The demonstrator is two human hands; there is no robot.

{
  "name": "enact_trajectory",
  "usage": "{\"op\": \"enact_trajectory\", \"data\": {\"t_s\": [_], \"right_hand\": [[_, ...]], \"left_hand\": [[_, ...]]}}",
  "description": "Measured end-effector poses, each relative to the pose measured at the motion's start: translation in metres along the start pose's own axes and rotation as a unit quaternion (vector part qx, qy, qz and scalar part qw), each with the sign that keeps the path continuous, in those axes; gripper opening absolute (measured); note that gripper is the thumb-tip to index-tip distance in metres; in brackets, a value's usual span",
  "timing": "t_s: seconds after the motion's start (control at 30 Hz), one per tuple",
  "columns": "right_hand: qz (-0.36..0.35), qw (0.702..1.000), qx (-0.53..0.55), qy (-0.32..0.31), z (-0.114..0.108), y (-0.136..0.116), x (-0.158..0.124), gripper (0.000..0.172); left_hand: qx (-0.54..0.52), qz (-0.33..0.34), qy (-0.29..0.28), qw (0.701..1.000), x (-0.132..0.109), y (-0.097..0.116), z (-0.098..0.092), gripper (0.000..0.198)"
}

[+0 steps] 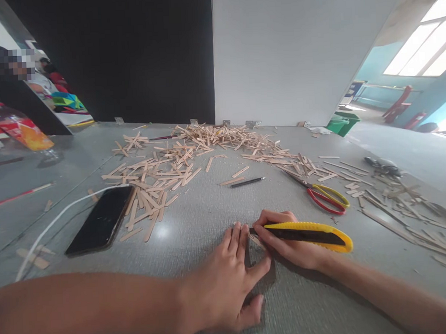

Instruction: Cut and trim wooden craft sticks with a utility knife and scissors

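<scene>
My right hand (289,240) grips a yellow-and-black utility knife (310,234), its handle pointing right and its blade end toward my left fingertips. My left hand (228,280) lies flat on the grey tabletop (197,261), fingers stretched forward, thumb apart. Between the two hands sits a small pale wooden strip (256,242); my left fingers are beside it, and whether they press on it I cannot tell. Ahead of the hands lies a black pen (248,182), with two wooden craft sticks (231,181) behind it. Scissors (328,198) with red and yellow handles rest beyond my right hand.
A heap of craft sticks (221,137) spreads along the foot of the black and white panels. At left lie a phone (101,219) with a white cable (58,216), a red pencil (19,195) and a bottle (21,126). Wood scraps (413,218) litter the right side.
</scene>
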State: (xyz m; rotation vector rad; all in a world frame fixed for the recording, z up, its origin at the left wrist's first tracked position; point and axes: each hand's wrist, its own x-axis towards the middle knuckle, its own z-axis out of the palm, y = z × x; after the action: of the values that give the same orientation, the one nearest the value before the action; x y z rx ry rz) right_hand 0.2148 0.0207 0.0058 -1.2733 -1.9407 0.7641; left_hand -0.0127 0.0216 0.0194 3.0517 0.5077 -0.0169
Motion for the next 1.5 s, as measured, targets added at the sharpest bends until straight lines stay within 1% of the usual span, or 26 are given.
{"op": "enact_trajectory", "data": {"t_s": [0.3,0.43,0.63,0.73,0.83,1.03,1.2,1.27,1.33,1.5], "right_hand": [[0.002,1.000,-0.009,-0.005,0.000,0.000,0.001,0.032],[0.000,1.000,-0.014,-0.011,0.000,-0.005,0.003,0.039],[-0.011,1.000,-0.016,-0.014,0.003,-0.005,0.004,0.044],[-0.021,0.999,-0.024,-0.009,0.003,-0.002,0.004,0.044],[-0.037,0.999,-0.027,-0.020,0.002,0.002,0.004,0.043],[-0.067,0.997,0.001,-0.032,0.002,0.009,0.003,0.039],[-0.078,0.996,0.007,-0.039,0.001,0.013,0.001,0.035],[-0.079,0.996,0.007,-0.043,0.000,0.012,0.001,0.035],[-0.078,0.996,0.008,-0.044,0.000,0.011,0.001,0.036],[-0.071,0.997,0.010,-0.035,-0.001,0.006,0.003,0.040]], "left_hand": [[-0.006,-0.002,-0.004,1.000,0.001,0.001,-0.001,0.069],[-0.029,-0.015,-0.013,0.999,0.001,0.001,-0.002,0.070],[-0.058,-0.020,0.000,0.998,-0.003,-0.002,-0.001,0.075],[-0.046,-0.021,-0.009,0.999,-0.002,-0.002,-0.001,0.079],[-0.027,-0.016,-0.020,0.999,0.000,-0.002,-0.002,0.083],[-0.038,-0.012,-0.032,0.999,0.002,-0.001,-0.008,0.106],[-0.015,-0.012,-0.042,0.999,0.001,-0.001,-0.010,0.105],[-0.007,-0.009,-0.035,0.999,0.001,-0.001,-0.009,0.106],[-0.002,-0.010,-0.030,0.999,0.001,0.000,-0.007,0.107],[0.008,-0.007,-0.039,0.999,0.003,0.000,-0.006,0.107]]}}
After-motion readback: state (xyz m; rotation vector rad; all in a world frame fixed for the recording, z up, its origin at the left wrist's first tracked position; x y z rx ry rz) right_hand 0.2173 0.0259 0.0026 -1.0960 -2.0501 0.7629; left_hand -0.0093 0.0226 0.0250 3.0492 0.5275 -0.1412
